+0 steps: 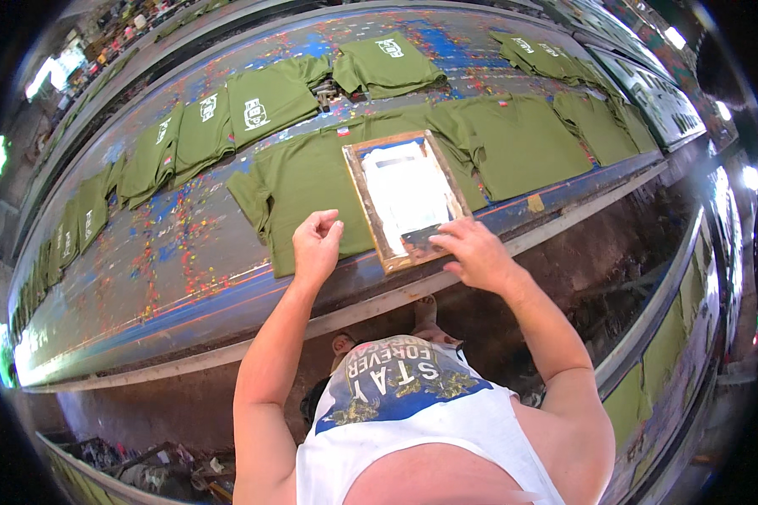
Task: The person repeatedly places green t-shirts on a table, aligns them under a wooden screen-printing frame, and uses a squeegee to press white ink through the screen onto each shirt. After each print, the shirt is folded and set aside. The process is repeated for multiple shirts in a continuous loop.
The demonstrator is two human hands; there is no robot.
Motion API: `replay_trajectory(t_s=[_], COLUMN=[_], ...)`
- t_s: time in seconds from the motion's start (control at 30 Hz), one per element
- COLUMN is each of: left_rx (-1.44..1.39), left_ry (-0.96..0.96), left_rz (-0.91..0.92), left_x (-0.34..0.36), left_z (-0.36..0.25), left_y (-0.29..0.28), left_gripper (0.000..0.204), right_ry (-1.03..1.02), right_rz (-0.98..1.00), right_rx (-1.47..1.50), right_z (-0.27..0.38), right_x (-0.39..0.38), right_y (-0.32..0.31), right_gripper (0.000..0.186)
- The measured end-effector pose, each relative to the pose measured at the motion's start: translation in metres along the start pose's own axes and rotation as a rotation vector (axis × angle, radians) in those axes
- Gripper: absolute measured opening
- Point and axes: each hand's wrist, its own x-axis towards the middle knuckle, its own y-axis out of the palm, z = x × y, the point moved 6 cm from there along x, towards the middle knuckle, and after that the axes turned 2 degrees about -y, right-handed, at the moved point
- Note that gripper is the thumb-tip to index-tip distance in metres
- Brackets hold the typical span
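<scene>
A wooden-framed printing screen with a bright white middle lies on olive green T-shirts spread along the table's near side. My left hand is just left of the screen, fingers curled in with nothing visible in them. My right hand is at the screen's lower right, fingers apart and bent over a dark strip near the frame's lower edge; whether they touch it I cannot tell.
The long paint-speckled table curves across the view. Folded green shirts with white prints line its far side. A lettered board stands at the right. My bare feet show below the table's near rail.
</scene>
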Motion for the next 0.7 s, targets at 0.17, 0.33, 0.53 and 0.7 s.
replay_trajectory(t_s=[0.17,0.33,0.53,0.7], left_rx=[0.007,0.149,0.088,0.156], left_ry=[-0.073,-0.21,-0.377,-0.434], left_rz=[-0.153,-0.229,-0.26,-0.223], left_x=[0.043,0.054,0.049,0.048], left_z=[0.011,0.007,-0.006,-0.008], left_y=[0.051,0.065,0.07,0.069], left_gripper=[0.034,0.041,0.046,0.049], right_ry=[-0.162,-0.315,-0.328,-0.322], right_rz=[-0.069,-0.103,0.236,0.107], right_rx=[0.131,0.232,0.482,0.384], right_z=[-0.033,-0.052,-0.107,-0.144], right_x=[0.015,0.037,0.099,0.166], right_y=[0.021,0.025,0.029,0.036], right_gripper=[0.036,0.032,0.031,0.028])
